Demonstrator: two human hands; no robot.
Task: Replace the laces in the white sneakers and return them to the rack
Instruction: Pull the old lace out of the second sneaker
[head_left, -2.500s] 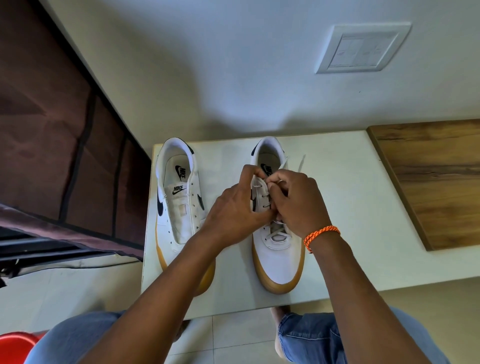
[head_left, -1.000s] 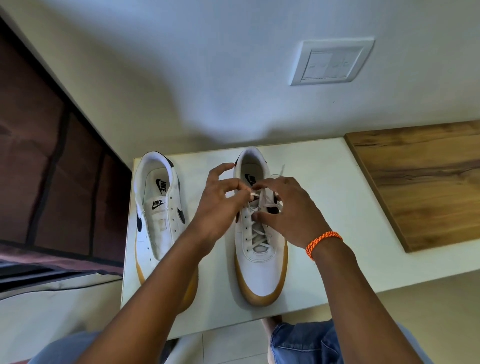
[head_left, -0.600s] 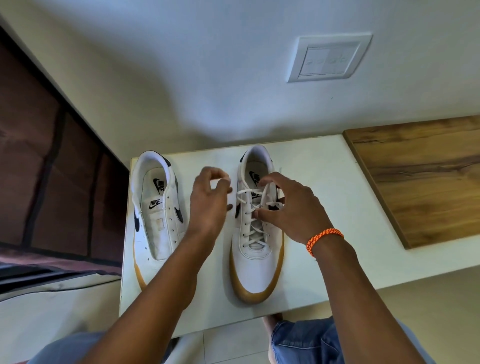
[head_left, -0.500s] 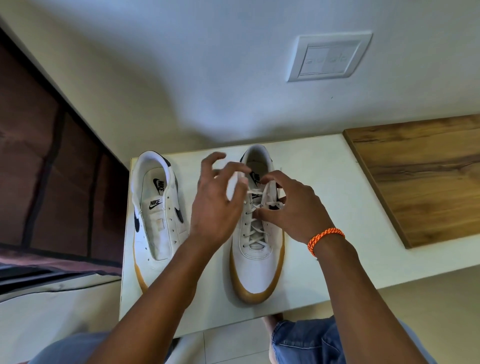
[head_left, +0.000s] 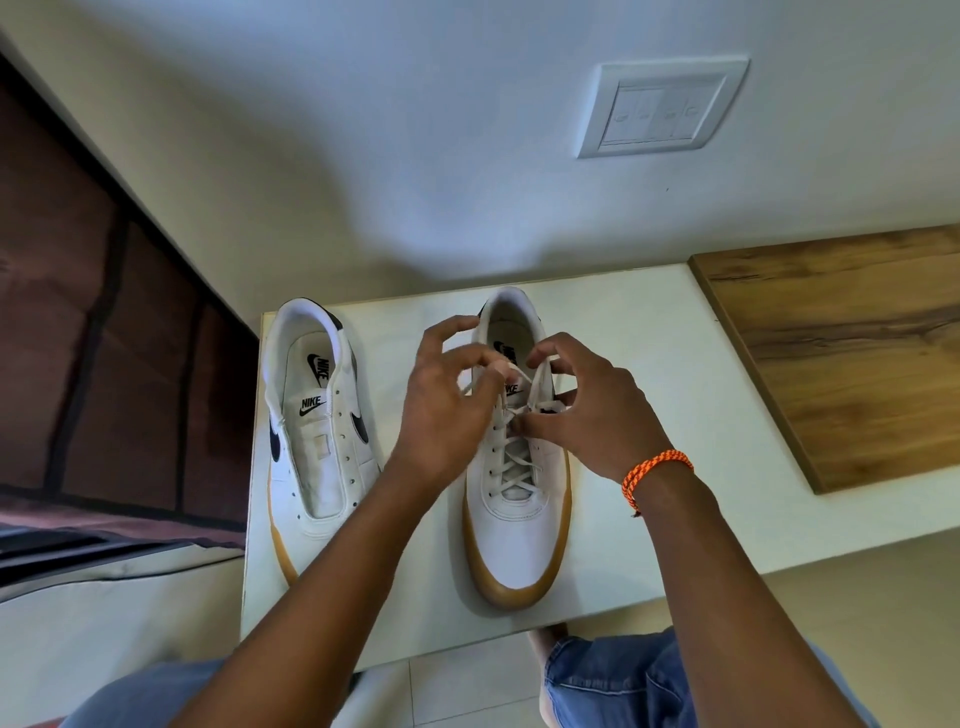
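Here, laced sneaker (head_left: 519, 499) lengthwise, toe toward person, heel toward wall (head_left: 415, 156)

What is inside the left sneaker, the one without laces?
Inside the left sneaker only the insole with a black printed logo shows; there is no lace in its eyelets. The toe end is covered by the tongue and the left forearm.

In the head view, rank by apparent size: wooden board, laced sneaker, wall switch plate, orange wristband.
1. wooden board, cut off by the frame
2. laced sneaker
3. wall switch plate
4. orange wristband
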